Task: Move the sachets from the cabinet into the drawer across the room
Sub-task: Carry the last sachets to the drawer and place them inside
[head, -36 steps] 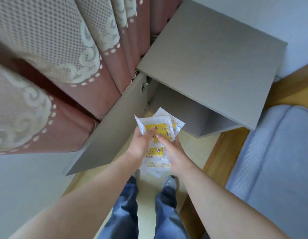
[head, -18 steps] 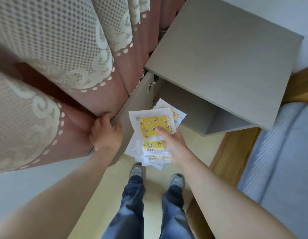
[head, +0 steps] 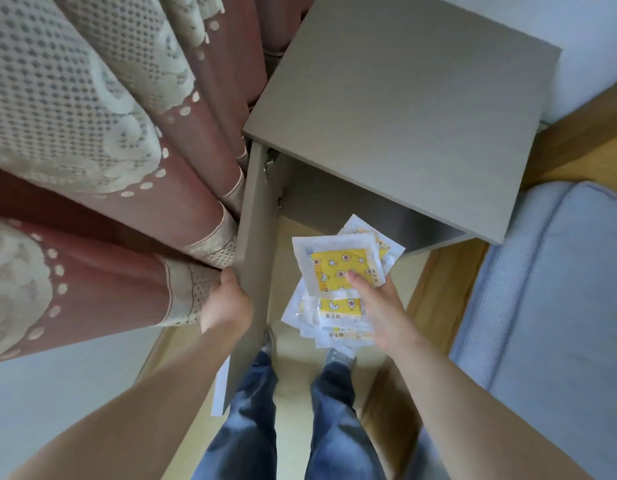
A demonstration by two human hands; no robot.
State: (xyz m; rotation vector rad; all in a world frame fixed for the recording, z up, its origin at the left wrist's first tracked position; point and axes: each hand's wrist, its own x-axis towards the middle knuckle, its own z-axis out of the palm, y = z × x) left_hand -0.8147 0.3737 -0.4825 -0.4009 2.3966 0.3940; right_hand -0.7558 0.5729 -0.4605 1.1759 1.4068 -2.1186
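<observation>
With the left hand [head: 225, 306], centre-left in the frame, gripping the free edge of the cabinet door [head: 255, 237], thumb lying on the near face, fingers wrapping out of sight behind the panel, knuckles nearly brushing the curtain [head: 109, 150] filling the upper left. Most likely closing the door on the cabinet [head: 404, 116] at upper centre. Doing that well means guiding the panel through one smooth arc, watching the curtain hem beside the hinge side to avoid trapping it, and releasing only as the panel is meeting the frame. Moving right to the middle of the frame: clamping the sachets [head: 338, 268] in the right hand [head: 379, 313], thumb pressing on the top yellow-printed packet, fingers supporting from beneath. Holding a loose, fanned stack just in front of the open cabinet mouth, above the shoes [head: 338, 356]. Worth drawing that fan back out of the door's path and squeezing firmly, since the lower packets look to be splaying and could slip out. Further right, skirting the blue-grey cushion [head: 542, 306] at the frame's right edge when turning toward the drawer, itself not in view.
</observation>
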